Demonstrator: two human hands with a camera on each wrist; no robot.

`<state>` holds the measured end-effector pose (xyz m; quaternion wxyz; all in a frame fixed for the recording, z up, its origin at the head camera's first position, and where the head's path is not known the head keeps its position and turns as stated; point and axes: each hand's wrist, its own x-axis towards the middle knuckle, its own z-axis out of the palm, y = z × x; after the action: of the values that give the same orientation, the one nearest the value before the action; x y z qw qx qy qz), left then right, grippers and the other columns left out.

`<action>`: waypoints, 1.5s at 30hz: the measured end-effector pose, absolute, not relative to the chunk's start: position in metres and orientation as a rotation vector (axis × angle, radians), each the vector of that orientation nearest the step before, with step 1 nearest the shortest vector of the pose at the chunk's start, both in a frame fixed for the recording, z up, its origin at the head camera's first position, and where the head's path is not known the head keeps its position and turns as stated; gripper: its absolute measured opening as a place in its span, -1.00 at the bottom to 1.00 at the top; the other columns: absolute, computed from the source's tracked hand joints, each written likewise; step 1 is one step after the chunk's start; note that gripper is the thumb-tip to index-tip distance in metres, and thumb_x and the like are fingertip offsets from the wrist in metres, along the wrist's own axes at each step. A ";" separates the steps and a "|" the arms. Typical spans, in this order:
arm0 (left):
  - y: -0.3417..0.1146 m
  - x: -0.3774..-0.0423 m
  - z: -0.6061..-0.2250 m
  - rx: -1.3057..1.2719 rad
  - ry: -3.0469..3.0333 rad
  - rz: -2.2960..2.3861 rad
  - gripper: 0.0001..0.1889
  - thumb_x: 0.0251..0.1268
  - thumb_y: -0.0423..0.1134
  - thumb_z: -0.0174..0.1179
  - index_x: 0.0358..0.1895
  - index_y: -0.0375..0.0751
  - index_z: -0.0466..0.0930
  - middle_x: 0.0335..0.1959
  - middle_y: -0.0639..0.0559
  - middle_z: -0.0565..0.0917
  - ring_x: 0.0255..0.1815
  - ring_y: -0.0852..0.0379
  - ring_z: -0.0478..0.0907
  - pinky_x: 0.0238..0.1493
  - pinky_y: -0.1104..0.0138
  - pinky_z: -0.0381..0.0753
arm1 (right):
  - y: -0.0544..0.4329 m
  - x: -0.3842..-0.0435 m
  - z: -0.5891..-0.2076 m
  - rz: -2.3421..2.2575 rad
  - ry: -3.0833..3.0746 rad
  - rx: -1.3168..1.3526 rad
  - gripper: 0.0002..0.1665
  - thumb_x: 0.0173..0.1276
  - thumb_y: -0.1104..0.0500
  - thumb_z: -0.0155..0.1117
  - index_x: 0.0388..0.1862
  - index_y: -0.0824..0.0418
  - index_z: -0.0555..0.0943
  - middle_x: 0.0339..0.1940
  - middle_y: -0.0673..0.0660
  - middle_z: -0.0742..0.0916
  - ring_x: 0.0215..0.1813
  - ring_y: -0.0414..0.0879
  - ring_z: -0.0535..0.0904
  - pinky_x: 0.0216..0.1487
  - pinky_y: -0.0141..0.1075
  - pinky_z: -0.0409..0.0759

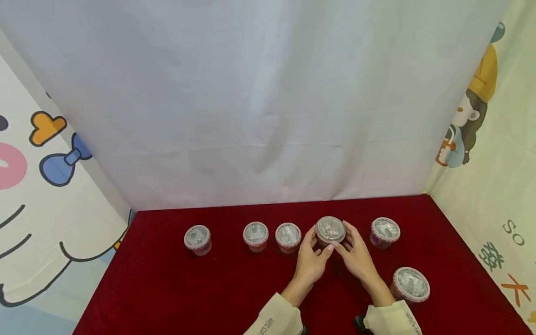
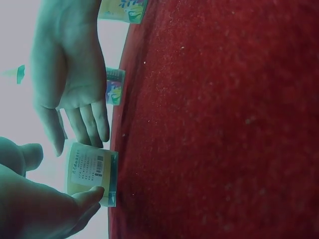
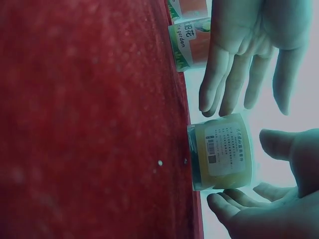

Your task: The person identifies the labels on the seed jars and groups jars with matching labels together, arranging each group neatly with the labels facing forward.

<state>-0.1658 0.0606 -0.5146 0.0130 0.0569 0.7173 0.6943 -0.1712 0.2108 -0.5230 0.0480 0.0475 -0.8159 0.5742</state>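
Observation:
A round lidded tub (image 1: 331,229) stands between the two hands at the back of the table, right of centre. Its side bears a pale printed label with a barcode, facing the wrist cameras (image 3: 223,153). From the left, my left hand (image 1: 311,260) reaches its side with fairly straight fingers (image 3: 234,84). Opposite it, the right hand (image 1: 357,256) lays extended fingers (image 2: 89,124) along the other side. Both thumbs point inward near the front of the lid, and the wrist views show them apart from the tub wall. The far side of the tub is hidden.
Left of the hands, three similar tubs stand in the back row: one far left (image 1: 198,239), then a pair, the left one (image 1: 256,236) and the right one (image 1: 288,237). Two more stand right, one behind (image 1: 384,231), one nearer (image 1: 410,284). A pale curtain (image 1: 268,116) backs the red table (image 1: 209,288).

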 end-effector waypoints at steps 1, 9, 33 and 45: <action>0.061 -0.166 -0.515 0.180 2.235 2.167 -0.29 0.48 -0.43 0.30 0.59 -0.48 0.20 0.57 -0.43 0.32 0.55 -0.39 0.32 0.40 -0.17 0.51 | 0.210 -0.172 -0.523 1.752 -2.489 0.149 -0.18 0.56 0.43 0.22 0.63 0.57 0.06 0.58 0.63 0.27 0.59 0.52 0.20 0.52 0.35 0.25; 0.061 -0.170 -0.517 0.184 2.260 2.170 -0.33 0.47 -0.43 0.31 0.56 -0.47 0.28 0.51 -0.42 0.41 0.51 -0.33 0.40 0.36 -0.11 0.57 | 0.206 -0.177 -0.522 1.738 -2.515 0.111 -0.17 0.56 0.44 0.22 0.64 0.56 0.05 0.57 0.61 0.30 0.56 0.51 0.28 0.46 0.32 0.39; 0.047 -0.145 -0.496 0.325 2.385 2.226 -0.50 0.42 -0.40 0.35 0.37 -0.34 0.51 0.23 -0.26 0.64 0.29 -0.21 0.59 0.28 -0.02 0.65 | 0.221 -0.150 -0.489 1.945 -2.399 0.215 -0.22 0.64 0.25 0.21 0.68 0.35 0.12 0.58 0.42 0.35 0.51 0.05 0.41 0.16 -0.62 0.49; 0.018 -0.149 -0.490 0.396 2.318 2.240 -0.57 0.39 -0.32 0.42 0.25 -0.36 0.58 0.06 -0.22 0.70 0.01 -0.03 0.68 0.09 0.28 0.71 | 0.219 -0.138 -0.474 2.049 -2.458 0.286 -0.30 0.73 0.13 0.08 0.69 0.29 0.15 0.63 0.38 0.32 0.60 0.31 0.22 0.20 -0.61 0.42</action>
<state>-0.1486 0.0177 -0.4896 -0.0533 0.1217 0.7127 0.6887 -0.1383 0.2188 -0.4737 -0.0356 0.0889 -0.7646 0.6373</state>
